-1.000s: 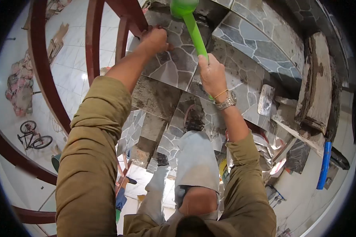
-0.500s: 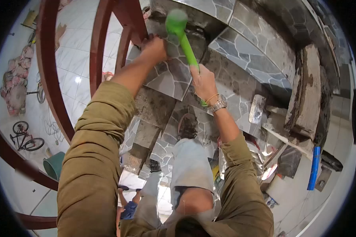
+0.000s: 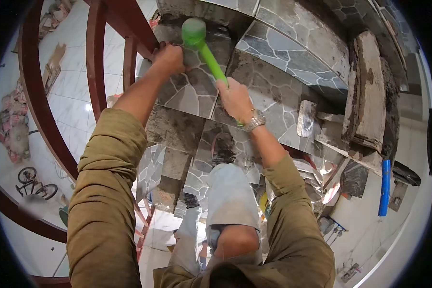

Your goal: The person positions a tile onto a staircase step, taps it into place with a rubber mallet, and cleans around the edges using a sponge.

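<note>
A green mallet (image 3: 210, 61) is gripped by its handle in my right hand (image 3: 236, 100). Its pale-topped head is over the grey stone-patterned tile (image 3: 189, 91) on the upper step; I cannot tell whether it touches. My left hand (image 3: 168, 59) is at the left part of that tile, against the lower end of a dark red railing post (image 3: 149, 41). Its fingers are bent and partly hidden, so what they hold is unclear. Below the tile is a bare cement riser (image 3: 175, 128). My foot (image 3: 222, 149) stands on a lower tiled step.
Dark red curved railings (image 3: 97, 57) run down the left, above a white tiled floor with a bicycle (image 3: 35, 185) and stacked sacks (image 3: 14, 122). To the right are a metal trowel (image 3: 306, 119), a rough cement block (image 3: 371, 91) and a blue tube (image 3: 384, 187).
The view has shifted, so hands, mallet and steps appear farther left. My right hand still grips the mallet, and my left hand stays by the post.
</note>
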The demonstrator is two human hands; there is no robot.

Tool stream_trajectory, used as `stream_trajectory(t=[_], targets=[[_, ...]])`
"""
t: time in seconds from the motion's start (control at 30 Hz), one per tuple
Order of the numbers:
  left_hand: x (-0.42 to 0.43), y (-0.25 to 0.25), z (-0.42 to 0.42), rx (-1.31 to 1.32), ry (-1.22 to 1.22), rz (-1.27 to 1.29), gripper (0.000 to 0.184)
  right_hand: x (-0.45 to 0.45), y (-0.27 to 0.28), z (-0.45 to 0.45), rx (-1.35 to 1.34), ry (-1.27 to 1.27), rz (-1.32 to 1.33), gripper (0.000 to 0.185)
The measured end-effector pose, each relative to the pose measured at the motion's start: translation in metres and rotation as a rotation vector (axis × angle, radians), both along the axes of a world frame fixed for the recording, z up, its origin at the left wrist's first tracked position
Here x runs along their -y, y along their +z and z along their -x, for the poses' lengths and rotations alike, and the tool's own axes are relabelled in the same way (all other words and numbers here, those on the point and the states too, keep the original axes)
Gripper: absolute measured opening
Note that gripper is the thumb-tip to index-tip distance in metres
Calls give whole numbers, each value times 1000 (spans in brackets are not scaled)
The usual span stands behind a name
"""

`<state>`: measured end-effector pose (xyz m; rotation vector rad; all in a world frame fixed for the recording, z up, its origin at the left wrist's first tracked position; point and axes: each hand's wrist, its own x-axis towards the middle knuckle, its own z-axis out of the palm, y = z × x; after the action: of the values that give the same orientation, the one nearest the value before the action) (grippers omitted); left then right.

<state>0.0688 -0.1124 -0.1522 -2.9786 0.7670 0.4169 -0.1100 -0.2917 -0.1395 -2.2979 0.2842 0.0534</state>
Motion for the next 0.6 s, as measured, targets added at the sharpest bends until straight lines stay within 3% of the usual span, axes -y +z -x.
stream_trajectory(t=[0.1, 0.37, 0.47, 0.6], targets=[[-3, -1, -1, -67, -3, 10, 73, -4, 15, 8, -18, -45, -58, 46], [-1, 5, 10, -62, 57, -83, 67, 11, -23, 10, -137, 45, 51, 52], [-5, -1, 10, -241, 65, -139, 78, 18, -30, 7, -148, 51, 64, 52], [-23, -5, 40, 19, -75, -13, 89, 20, -12, 8, -62, 231, 142, 49]])
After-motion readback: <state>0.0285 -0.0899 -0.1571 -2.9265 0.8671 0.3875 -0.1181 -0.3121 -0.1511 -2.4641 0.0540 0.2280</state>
